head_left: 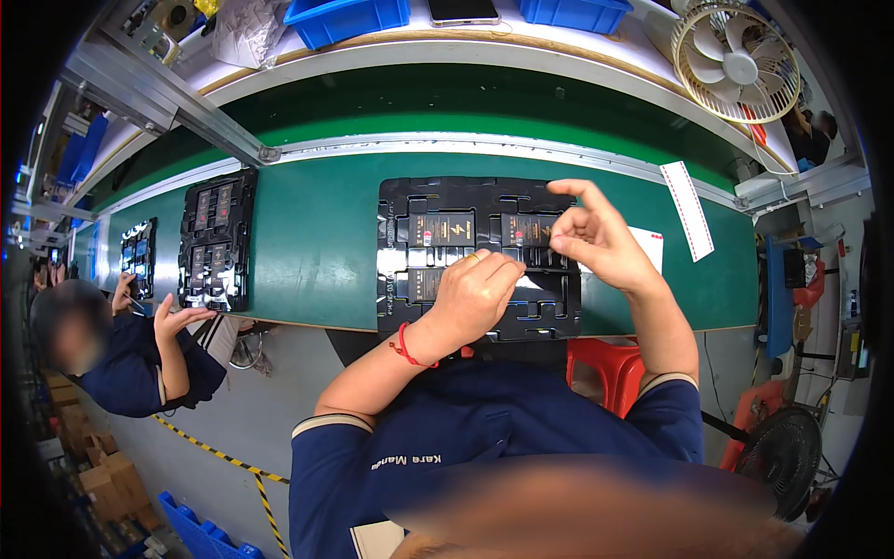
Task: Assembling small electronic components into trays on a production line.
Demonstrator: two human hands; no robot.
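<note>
A black moulded plastic tray (400,321) lies on the green bench in front of me. Flat black battery packs with printed labels sit in its pockets: one at the upper left (456,229), one at the upper right (523,229), and one at the lower left (423,282), partly covered by my hand. My left hand (475,296), with a ring and a red cord at the wrist, is closed over the tray's middle; its fingertips hide whatever is in them. At the tray's right side, my right hand (598,238) has its index finger stretched out and its other fingers loosely bent, with nothing visible in it.
White paper (647,247) and a red-dotted white strip (687,212) lie right of the tray. To the left, a co-worker's hand (177,320) touches another filled black tray (212,233). Blue bins (346,20) and a fan (738,67) stand on the shelf beyond.
</note>
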